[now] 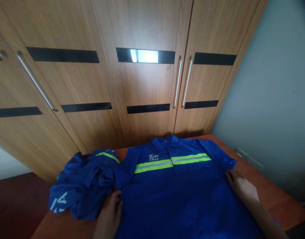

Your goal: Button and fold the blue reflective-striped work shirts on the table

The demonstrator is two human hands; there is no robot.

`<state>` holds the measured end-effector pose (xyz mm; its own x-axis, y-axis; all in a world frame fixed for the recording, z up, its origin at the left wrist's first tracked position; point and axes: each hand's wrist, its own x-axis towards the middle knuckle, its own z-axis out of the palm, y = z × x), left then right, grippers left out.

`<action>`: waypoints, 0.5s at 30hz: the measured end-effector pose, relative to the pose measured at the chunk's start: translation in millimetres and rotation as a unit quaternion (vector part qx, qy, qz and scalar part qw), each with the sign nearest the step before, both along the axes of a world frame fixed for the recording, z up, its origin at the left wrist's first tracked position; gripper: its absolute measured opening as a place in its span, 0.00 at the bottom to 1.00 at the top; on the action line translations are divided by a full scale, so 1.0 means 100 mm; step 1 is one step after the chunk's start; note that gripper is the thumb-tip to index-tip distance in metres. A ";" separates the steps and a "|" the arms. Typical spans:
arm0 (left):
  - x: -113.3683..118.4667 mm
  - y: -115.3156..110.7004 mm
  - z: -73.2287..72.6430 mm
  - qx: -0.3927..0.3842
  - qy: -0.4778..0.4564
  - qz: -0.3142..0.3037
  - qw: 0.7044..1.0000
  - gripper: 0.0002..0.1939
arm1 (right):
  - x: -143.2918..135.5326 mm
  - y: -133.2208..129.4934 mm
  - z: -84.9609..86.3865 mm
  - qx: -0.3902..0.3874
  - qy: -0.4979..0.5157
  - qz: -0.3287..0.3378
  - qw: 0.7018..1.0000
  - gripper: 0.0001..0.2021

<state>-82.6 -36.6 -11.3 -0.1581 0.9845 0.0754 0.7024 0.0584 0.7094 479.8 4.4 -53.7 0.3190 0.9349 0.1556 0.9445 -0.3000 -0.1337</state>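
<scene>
Blue shirt (164, 192) spread front-up on surface (279, 202), collar (167, 142) toward wardrobe (147, 86). Left hand (110, 212) at one side edge, fingers loosely curled; right hand (242, 186) at other, just below sleeve (223, 159); can't tell whether either pinches fabric. Crumpled blue clothing (87, 182) lies left. Step seems straightening shirt; next move likely calls for even hold both sides.

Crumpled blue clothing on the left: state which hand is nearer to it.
Left. The left hand is just right of the crumpled blue clothing, at the near edge of the spread shirt; the right hand is across the shirt, at its opposite side.
</scene>
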 end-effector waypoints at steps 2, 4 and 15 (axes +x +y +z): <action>0.00 -0.03 -0.01 0.008 0.059 0.001 0.998 0.18 | -0.07 -0.02 0.02 0.017 -0.026 0.000 1.000 0.23; 0.04 -0.08 0.01 0.052 0.132 -0.002 0.990 0.20 | -0.22 -0.09 0.06 0.050 -0.060 0.014 0.997 0.24; 1.04 -0.26 -0.26 0.242 0.361 -0.295 0.851 0.41 | -1.96 -0.73 0.01 0.075 0.019 0.317 0.945 0.29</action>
<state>21.0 -62.3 -37.7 0.6127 0.7026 0.3619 0.7712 -0.6315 -0.0797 283.4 -68.8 -52.6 -0.2904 0.9083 0.3012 0.9216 0.3501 -0.1673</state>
